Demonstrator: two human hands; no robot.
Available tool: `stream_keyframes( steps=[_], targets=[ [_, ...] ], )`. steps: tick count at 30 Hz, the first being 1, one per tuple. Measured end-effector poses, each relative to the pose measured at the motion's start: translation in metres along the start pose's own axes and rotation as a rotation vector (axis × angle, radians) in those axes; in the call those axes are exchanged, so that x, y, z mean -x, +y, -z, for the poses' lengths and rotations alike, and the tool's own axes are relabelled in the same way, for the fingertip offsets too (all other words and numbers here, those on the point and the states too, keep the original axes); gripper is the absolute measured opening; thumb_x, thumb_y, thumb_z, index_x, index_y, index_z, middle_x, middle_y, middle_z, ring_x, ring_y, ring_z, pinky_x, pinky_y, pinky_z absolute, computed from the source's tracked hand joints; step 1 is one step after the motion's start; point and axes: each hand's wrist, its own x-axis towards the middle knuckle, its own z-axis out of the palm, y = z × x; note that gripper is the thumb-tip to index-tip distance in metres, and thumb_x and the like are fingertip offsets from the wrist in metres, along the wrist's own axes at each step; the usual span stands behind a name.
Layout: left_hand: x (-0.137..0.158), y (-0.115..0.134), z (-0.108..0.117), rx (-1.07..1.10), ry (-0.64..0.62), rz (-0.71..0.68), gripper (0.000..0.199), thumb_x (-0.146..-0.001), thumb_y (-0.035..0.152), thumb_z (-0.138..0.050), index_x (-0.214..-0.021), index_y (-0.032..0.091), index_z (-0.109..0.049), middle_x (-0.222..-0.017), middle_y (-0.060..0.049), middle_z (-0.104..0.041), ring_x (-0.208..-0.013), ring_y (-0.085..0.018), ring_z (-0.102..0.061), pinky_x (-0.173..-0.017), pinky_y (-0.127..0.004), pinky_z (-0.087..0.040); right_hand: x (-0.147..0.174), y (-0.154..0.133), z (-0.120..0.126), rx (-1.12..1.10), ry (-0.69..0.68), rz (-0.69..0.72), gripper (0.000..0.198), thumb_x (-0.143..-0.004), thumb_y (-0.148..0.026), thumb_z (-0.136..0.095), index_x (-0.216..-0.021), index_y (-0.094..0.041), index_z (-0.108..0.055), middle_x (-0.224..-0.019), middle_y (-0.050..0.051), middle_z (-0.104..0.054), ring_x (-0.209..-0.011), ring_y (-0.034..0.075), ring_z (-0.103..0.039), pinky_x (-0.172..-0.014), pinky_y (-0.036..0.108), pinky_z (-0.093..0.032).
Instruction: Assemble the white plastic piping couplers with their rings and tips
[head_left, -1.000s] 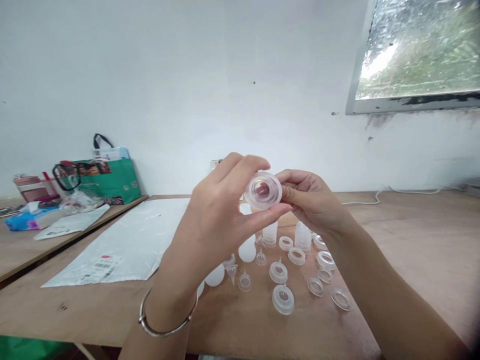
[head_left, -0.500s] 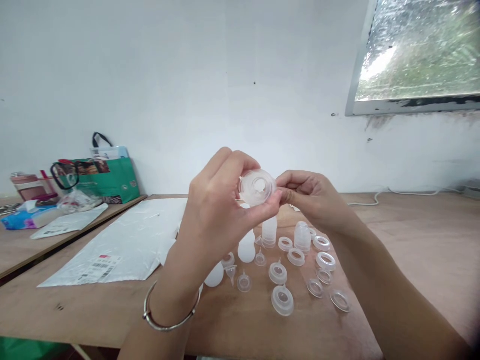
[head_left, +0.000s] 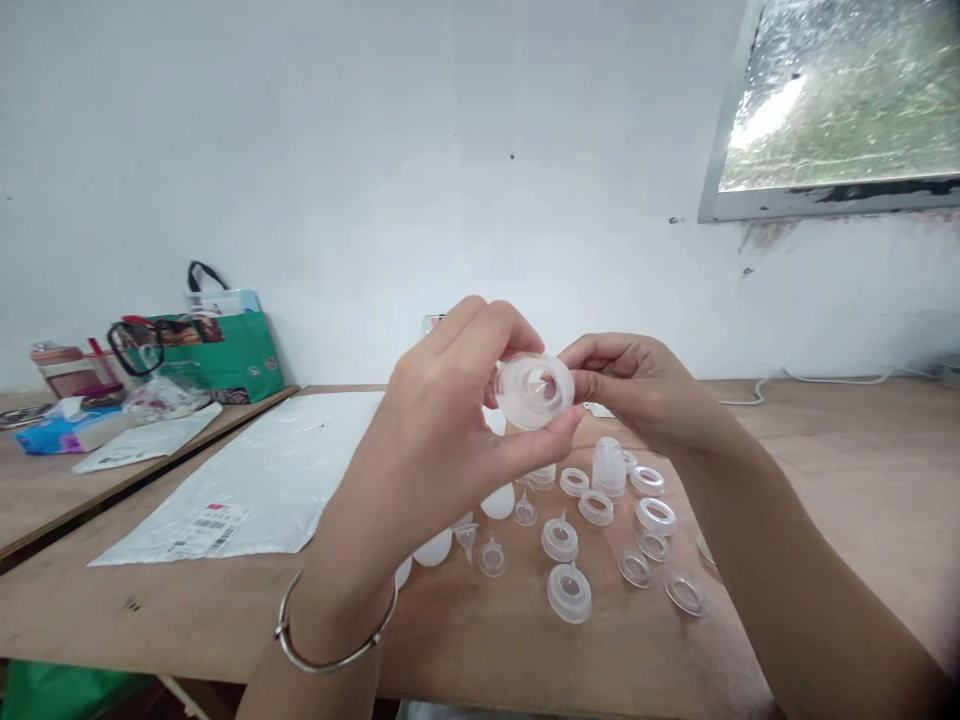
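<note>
Between the thumb and fingers of my left hand (head_left: 457,410) is a translucent plastic bottle collar (head_left: 517,400), its round opening turned towards me. My right hand (head_left: 637,390) is closed in a pinch against the collar's right side; whatever its fingertips grip is hidden. Below stand a clear domed cap (head_left: 609,468) and loose rings, among them one ring (head_left: 656,517) to the right. Two collars with pointed nipples, the nearer one (head_left: 568,593) included, lie in front. A loose clear nipple (head_left: 492,557) sits left of them, beside white rounded pieces (head_left: 433,548) partly behind my left hand.
A white mailing bag (head_left: 262,480) with a label lies on the wooden table at left. Beyond a gap, a second table holds a green shopping bag (head_left: 240,360), a blue tissue pack (head_left: 67,430) and a pink cup (head_left: 71,370). A white cable (head_left: 757,390) runs along the wall.
Both hands and the collar have shifted slightly right and the collar has tilted a little. The view has moved slightly too. Both hands keep their hold.
</note>
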Motion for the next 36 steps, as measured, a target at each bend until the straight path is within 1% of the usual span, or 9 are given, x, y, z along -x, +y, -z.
stream_keyframes(
  steps=[4, 7, 10, 13, 17, 23, 29, 34, 36],
  targets=[
    [-0.001, -0.012, 0.011, -0.032, -0.096, 0.073, 0.037, -0.075, 0.041, -0.075, -0.100, 0.021, -0.057, -0.099, -0.003, -0.062, -0.082, -0.017, -0.062, -0.069, -0.035, -0.056, -0.005, 0.005, 0.005, 0.001, 0.065, -0.061, 0.015, -0.072, -0.032, -0.078, -0.079, -0.020, -0.071, -0.072, -0.001, -0.069, -0.069, 0.012, -0.065, -0.068, 0.026, -0.053],
    [0.000, -0.017, 0.021, -0.087, -0.012, 0.147, 0.049, -0.072, 0.051, -0.075, -0.108, 0.024, -0.057, -0.110, -0.004, -0.062, -0.096, -0.021, -0.062, -0.079, -0.037, -0.056, -0.009, 0.011, 0.011, 0.171, 0.052, -0.122, 0.015, -0.072, -0.031, -0.076, -0.077, -0.020, -0.068, -0.072, -0.002, -0.068, -0.069, 0.011, -0.063, -0.068, 0.025, -0.051],
    [0.001, -0.018, 0.027, -0.095, 0.064, 0.213, 0.046, -0.076, 0.055, -0.070, -0.107, 0.024, -0.058, -0.112, -0.004, -0.063, -0.099, -0.021, -0.063, -0.079, -0.036, -0.056, -0.009, 0.021, 0.008, 0.504, -0.298, -0.300, 0.011, -0.077, -0.030, -0.068, -0.078, -0.019, -0.066, -0.075, 0.000, -0.068, -0.070, 0.013, -0.062, -0.064, 0.025, -0.048],
    [0.001, -0.017, 0.028, -0.101, 0.028, 0.201, 0.043, -0.077, 0.055, -0.068, -0.106, 0.023, -0.059, -0.112, -0.003, -0.064, -0.097, -0.021, -0.064, -0.078, -0.035, -0.057, -0.006, 0.034, -0.010, 0.908, -0.647, -0.432, 0.012, -0.075, -0.025, -0.062, -0.084, -0.020, -0.067, -0.083, 0.001, -0.069, -0.073, 0.016, -0.062, -0.056, 0.024, -0.042],
    [0.001, -0.020, 0.026, -0.098, -0.039, 0.147, 0.043, -0.079, 0.056, -0.065, -0.106, 0.023, -0.059, -0.112, -0.004, -0.065, -0.099, -0.023, -0.063, -0.079, -0.036, -0.057, -0.002, 0.052, -0.035, 1.091, -0.843, -0.513, 0.019, -0.069, -0.019, -0.062, -0.088, -0.019, -0.067, -0.087, 0.002, -0.068, -0.071, 0.016, -0.060, -0.050, 0.023, -0.034],
    [0.000, -0.022, 0.025, -0.091, -0.057, 0.126, 0.041, -0.081, 0.054, -0.064, -0.105, 0.022, -0.059, -0.109, -0.004, -0.065, -0.097, -0.022, -0.064, -0.079, -0.035, -0.056, -0.001, 0.066, -0.043, 1.152, -0.887, -0.566, 0.026, -0.069, -0.015, -0.061, -0.093, -0.015, -0.068, -0.088, 0.006, -0.067, -0.075, 0.019, -0.062, -0.050, 0.023, -0.033],
    [0.001, -0.021, 0.026, -0.085, -0.063, 0.128, 0.040, -0.081, 0.053, -0.065, -0.106, 0.022, -0.059, -0.109, -0.004, -0.065, -0.098, -0.022, -0.063, -0.080, -0.035, -0.056, -0.005, 0.065, -0.036, 1.166, -0.889, -0.579, 0.025, -0.072, -0.023, -0.065, -0.096, -0.018, -0.068, -0.093, 0.004, -0.069, -0.078, 0.020, -0.065, -0.053, 0.024, -0.038],
    [0.002, -0.021, 0.027, -0.095, -0.074, 0.133, 0.038, -0.081, 0.052, -0.065, -0.106, 0.023, -0.059, -0.109, -0.003, -0.066, -0.097, -0.022, -0.063, -0.080, -0.036, -0.056, -0.009, 0.070, -0.033, 1.292, -0.775, -0.592, 0.021, -0.083, -0.016, -0.058, -0.102, -0.012, -0.066, -0.095, 0.010, -0.068, -0.089, 0.024, -0.066, -0.069, 0.033, -0.048],
    [0.002, -0.021, 0.027, -0.102, -0.094, 0.130, 0.038, -0.082, 0.053, -0.064, -0.106, 0.023, -0.059, -0.108, -0.004, -0.066, -0.097, -0.022, -0.063, -0.081, -0.037, -0.056, -0.010, 0.077, -0.037, 1.307, -0.782, -0.621, 0.020, -0.088, -0.022, -0.059, -0.105, -0.012, -0.064, -0.101, 0.009, -0.067, -0.092, 0.022, -0.065, -0.076, 0.036, -0.052]
  ],
)
